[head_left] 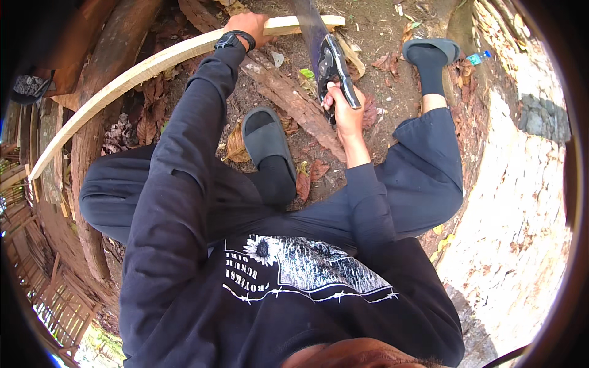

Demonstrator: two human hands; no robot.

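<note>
A long pale wooden plank [147, 66], bowed by the lens, runs from the far middle down to the left. My left hand [248, 27] grips it near its far right end, with a dark watch on the wrist. In my right hand [345, 107] is a handsaw [334, 67] with a black and silver handle, my fingers wrapped round the grip. The saw's blade points away from me and crosses the plank close to its right end, to the right of my left hand. Part of the blade is blurred, and its tip leaves the upper edge.
A rough log [294, 98] lies on the dirt between my feet, under the plank. Thicker logs [92, 178] lie at the left. My sandalled feet [267, 138] stand either side of the log. Dry leaves litter the ground, and a plastic bottle [478, 57] lies at the far right.
</note>
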